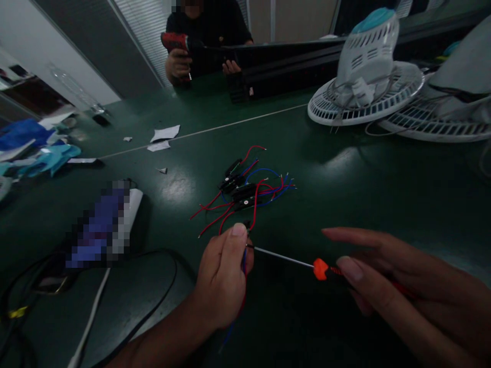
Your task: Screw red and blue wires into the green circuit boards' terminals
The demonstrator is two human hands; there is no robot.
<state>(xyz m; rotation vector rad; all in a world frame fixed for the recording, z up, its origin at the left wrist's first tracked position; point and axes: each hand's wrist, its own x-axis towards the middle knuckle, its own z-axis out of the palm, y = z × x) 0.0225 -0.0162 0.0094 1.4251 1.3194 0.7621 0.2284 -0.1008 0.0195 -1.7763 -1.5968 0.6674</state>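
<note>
My left hand (226, 276) is closed around a small dark module with red and blue wires; most of the part is hidden by the fingers. In my right hand (399, 286) is a screwdriver (320, 269) with an orange and black handle, held between thumb and fingers with the index finger stretched out. Its thin metal shaft points left, and the tip meets the held module beside my left thumb. Just beyond my left hand, several black modules (244, 191) with red and blue wires lie in a loose pile on the green table (299, 214).
White fan parts (366, 97) stand at the back right. Across the table a person holds a red drill (174, 42) near a long black panel (291, 66). Paper scraps (165, 133), a pixelated item (102, 225) and cables (92, 312) lie to the left.
</note>
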